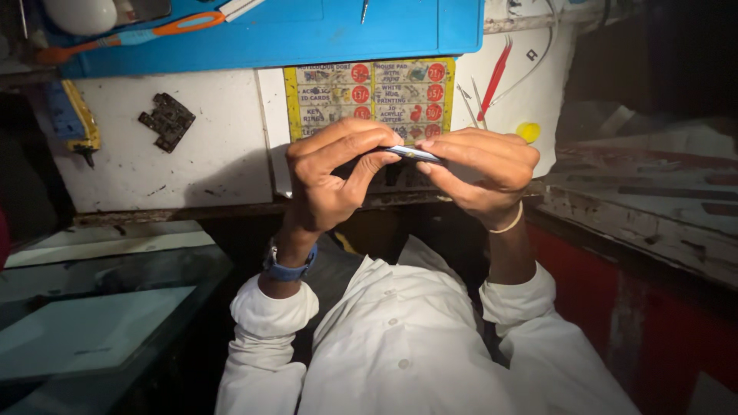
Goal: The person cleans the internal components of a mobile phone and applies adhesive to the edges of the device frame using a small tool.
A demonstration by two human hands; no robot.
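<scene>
While held up between both hands above the bench [192, 165], seen edge-on at the centre of the view: a thin flat device [415, 154], bluish along its visible edge, most likely a phone or its panel, though too little shows to tell. Left hand [330, 177] at 9 o'clock of the device, fingers curled narrow, thumb and fingertips pinching its left end. Right hand [480, 173] at 3 o'clock, closed likewise on the right end, thumb pressing along the edge. Blue watch strap [288, 269] on the left wrist, pale band [509, 223] on the right, white shirt sleeves below.

Judged from the grip, midway through handling: device lifted off the bench and gripped at both ends, perhaps being pried or pressed along a seam, but no gap, loose part or tool visible at the edge, so no telling whether anything has come apart. Nothing set down as finished.

Behind the hands at 12 o'clock, a yellow printed card [369, 96] with red circles, and above it a blue mat [307, 31]. At 10 o'clock, a dark circuit fragment [167, 119] lying on the white surface. At 1 o'clock, red tweezers [496, 77] and a small yellow blob [528, 131]. At 11 o'clock, an orange-and-blue tool [131, 34]. At 8 o'clock, a glass pane [92, 330].
</scene>
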